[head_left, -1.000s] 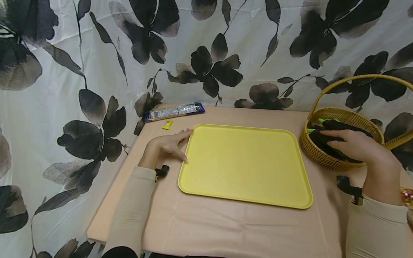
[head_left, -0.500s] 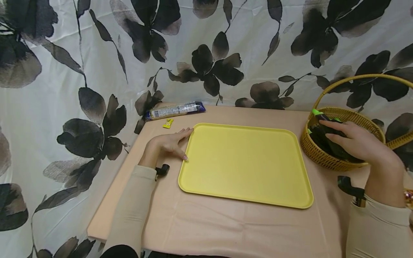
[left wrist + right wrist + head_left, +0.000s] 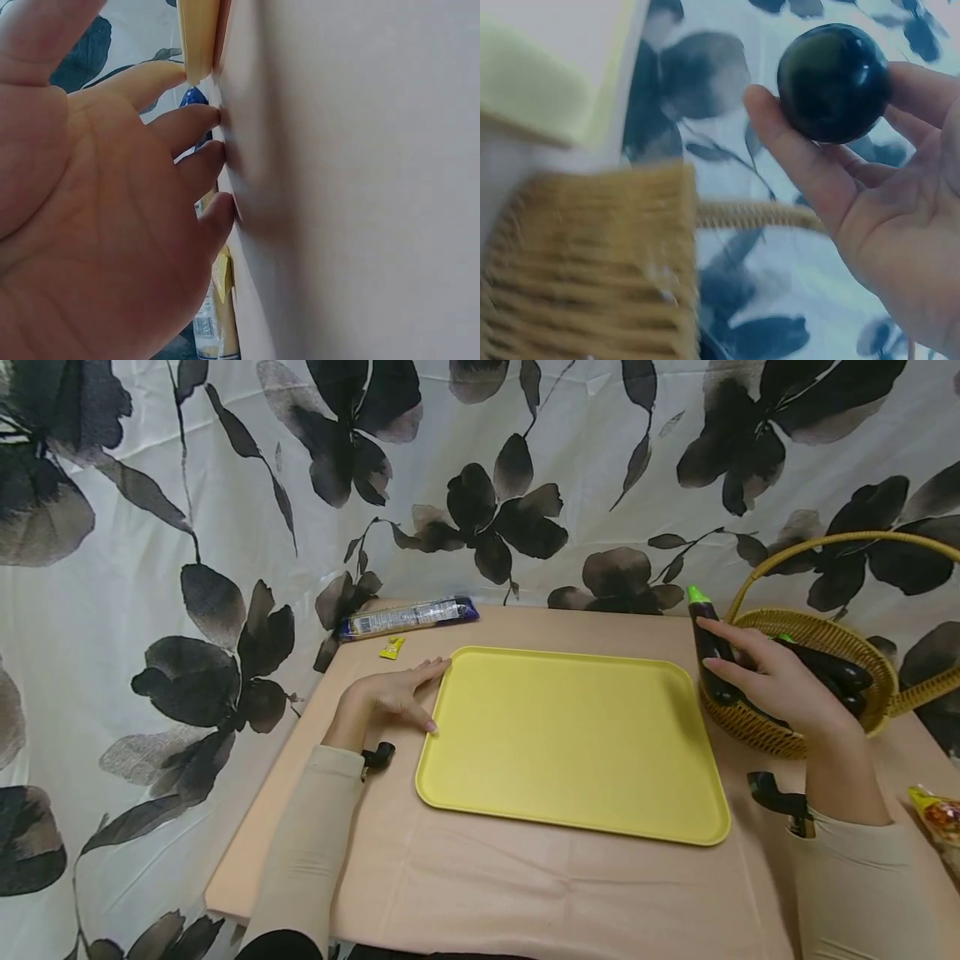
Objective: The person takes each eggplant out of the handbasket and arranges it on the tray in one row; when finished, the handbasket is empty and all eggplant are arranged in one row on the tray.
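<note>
My right hand (image 3: 791, 685) holds a dark eggplant (image 3: 711, 652) with a bright green stem, up over the left rim of a wicker basket (image 3: 757, 739). In the right wrist view its round, glossy end (image 3: 832, 82) shows between thumb and fingers. Other eggplants (image 3: 836, 670) lie inside the basket. At the left edge of a yellow tray (image 3: 562, 743), my left hand (image 3: 390, 693) rests with thumb and forefinger against the rim. The left wrist view shows that hand (image 3: 112, 202) with fingers extended, fingertips right at the tabletop and tray edge (image 3: 196, 37).
A long blue-ended packet (image 3: 408, 617) and a small yellow wrapper (image 3: 391, 648) lie behind my left hand. The basket's tall handle (image 3: 847, 537) arches above it. A colourful packet (image 3: 941, 822) sits at the far right. Behind the table hangs a floral curtain (image 3: 592, 460).
My right hand has lifted an eggplant out of the basket and moved it left toward the tray. My left hand has stayed at the tray's edge.
</note>
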A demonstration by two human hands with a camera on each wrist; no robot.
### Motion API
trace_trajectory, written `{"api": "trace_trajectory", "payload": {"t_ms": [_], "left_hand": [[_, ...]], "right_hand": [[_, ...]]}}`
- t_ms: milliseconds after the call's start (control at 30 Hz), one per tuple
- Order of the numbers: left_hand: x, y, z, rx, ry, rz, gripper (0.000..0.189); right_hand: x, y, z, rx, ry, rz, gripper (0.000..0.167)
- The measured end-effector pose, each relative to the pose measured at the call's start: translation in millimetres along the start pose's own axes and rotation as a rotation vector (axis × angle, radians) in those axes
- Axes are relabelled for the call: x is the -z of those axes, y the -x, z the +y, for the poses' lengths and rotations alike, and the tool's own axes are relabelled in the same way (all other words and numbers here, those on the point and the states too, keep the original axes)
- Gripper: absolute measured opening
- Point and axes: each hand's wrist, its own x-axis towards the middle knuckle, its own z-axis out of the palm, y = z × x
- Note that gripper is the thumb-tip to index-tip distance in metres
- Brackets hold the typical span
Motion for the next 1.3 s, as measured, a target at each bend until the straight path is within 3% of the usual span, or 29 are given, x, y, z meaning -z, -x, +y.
{"api": "trace_trajectory", "payload": {"t_ms": [167, 300, 500, 700, 933, 1167, 1300], "left_hand": [[1.5, 0.7, 0.6, 0.012, 0.037, -0.005, 0.139], [2.2, -0.1, 1.0, 0.012, 0.066, -0.011, 0.140], [1.5, 1.3, -0.7, 0.025, 0.055, -0.006, 0.141], [-0.4, -1.1, 1.2, 0.026, 0.062, -0.014, 0.139], [1.6, -3.1, 1.9, 0.014, 0.059, -0.029, 0.133], [1.1, -1.8, 3.0, 0.023, 0.075, -0.035, 0.133], [1.5, -1.2, 4.0, 0.029, 0.061, -0.037, 0.134]], "right_hand": [[-20.1, -14.1, -9.5, 0.035, -0.044, 0.074, 0.066], [-34.1, -22.6, -16.6, 0.066, -0.142, 0.111, 0.065], [-50.0, -34.8, -27.4, 0.065, -0.286, 0.020, 0.076], [-68.8, -46.6, -32.5, 0.047, -0.364, -0.058, 0.082], [-98.9, -71.0, -40.4, 0.084, -0.462, -0.127, 0.085], [-126.3, -94.0, -46.3, 0.092, -0.461, -0.162, 0.084], [-137.9, -102.2, -53.0, 0.086, -0.403, -0.203, 0.084]]}}
